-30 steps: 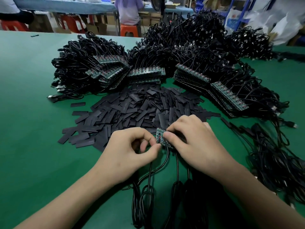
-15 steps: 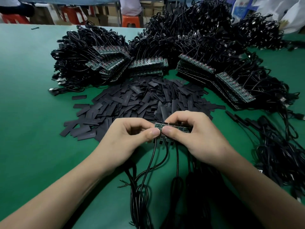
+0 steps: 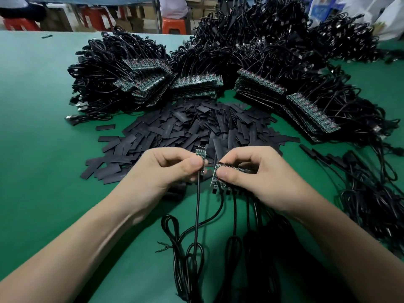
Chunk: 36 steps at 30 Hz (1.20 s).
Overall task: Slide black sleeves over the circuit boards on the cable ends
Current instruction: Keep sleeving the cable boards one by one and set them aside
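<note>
My left hand (image 3: 166, 171) pinches one small circuit board (image 3: 200, 153) between thumb and forefinger, and its cable (image 3: 197, 206) hangs straight down toward me. My right hand (image 3: 258, 178) grips the remaining bunch of boards (image 3: 220, 171), thumb across their near face, their leads trailing down to the table (image 3: 43, 149).

A moment ago both hands were pressed together on that bunch. Now the left one has drawn a single board off to the left, and a gap shows between it and the rest. I take that to mean this board is free and ready for its cover. Nothing is on it yet: it is bare and green, and neither hand holds a sleeve.

The pile of black sleeves (image 3: 196, 127) lies just beyond my fingers, flat and overlapping. Farther off, stacks of bare boards (image 3: 196, 84) fan out in front of a big heap of black cables (image 3: 262, 40), so most of the work looks to be ahead. To the right lies a looser tangle of cables (image 3: 360, 193).
</note>
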Each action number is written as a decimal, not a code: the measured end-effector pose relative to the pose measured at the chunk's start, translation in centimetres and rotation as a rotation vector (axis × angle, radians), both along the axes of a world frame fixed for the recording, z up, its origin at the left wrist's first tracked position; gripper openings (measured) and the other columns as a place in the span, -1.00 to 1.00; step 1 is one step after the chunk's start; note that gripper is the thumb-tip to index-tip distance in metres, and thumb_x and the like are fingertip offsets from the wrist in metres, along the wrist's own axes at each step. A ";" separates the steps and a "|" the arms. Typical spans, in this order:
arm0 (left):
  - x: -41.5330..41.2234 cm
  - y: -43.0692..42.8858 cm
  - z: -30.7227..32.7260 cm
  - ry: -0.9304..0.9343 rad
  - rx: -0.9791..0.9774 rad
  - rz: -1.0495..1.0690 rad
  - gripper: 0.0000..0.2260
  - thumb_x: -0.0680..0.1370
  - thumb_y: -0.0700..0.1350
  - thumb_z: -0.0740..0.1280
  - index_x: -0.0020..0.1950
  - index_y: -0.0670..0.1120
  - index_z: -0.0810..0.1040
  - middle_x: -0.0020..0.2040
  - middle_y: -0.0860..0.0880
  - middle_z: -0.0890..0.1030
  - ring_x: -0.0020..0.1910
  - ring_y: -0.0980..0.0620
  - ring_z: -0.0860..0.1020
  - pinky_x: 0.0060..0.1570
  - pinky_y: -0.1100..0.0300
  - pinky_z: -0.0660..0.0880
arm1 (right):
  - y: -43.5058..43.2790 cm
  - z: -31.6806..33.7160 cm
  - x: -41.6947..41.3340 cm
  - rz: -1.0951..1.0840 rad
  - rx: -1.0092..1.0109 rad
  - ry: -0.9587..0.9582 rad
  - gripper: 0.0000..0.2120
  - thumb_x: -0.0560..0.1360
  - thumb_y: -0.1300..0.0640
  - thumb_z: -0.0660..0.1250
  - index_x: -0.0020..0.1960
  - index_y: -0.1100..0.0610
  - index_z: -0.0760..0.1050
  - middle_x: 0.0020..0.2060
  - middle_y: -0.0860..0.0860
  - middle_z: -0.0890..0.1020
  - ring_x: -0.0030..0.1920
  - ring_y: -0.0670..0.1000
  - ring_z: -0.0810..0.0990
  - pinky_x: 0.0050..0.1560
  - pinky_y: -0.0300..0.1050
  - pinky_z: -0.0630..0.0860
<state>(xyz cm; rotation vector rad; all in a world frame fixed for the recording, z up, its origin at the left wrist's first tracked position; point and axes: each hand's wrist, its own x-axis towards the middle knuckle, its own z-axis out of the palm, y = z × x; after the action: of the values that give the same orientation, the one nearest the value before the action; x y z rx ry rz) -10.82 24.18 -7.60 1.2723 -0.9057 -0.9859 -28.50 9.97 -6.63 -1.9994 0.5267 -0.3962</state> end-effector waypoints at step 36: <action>4.1 1.1 0.6 -1.169 0.121 -0.197 -0.87 0.45 0.13 0.50 -0.15 0.15 0.60 -0.10 0.21 0.56 0.02 0.16 0.53 0.05 0.15 0.51 | -0.6 4.7 -2.8 0.644 1.255 -0.497 -0.89 0.69 0.30 0.20 0.09 0.35 0.45 -0.28 0.22 0.60 -0.45 0.01 0.48 -0.29 -0.04 0.65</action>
<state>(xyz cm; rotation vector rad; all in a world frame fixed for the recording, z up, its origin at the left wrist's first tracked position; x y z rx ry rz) -6.76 25.31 -6.98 1.9080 -1.8944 -0.3554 -31.26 9.37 -1.89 -0.7142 -0.2068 -0.0761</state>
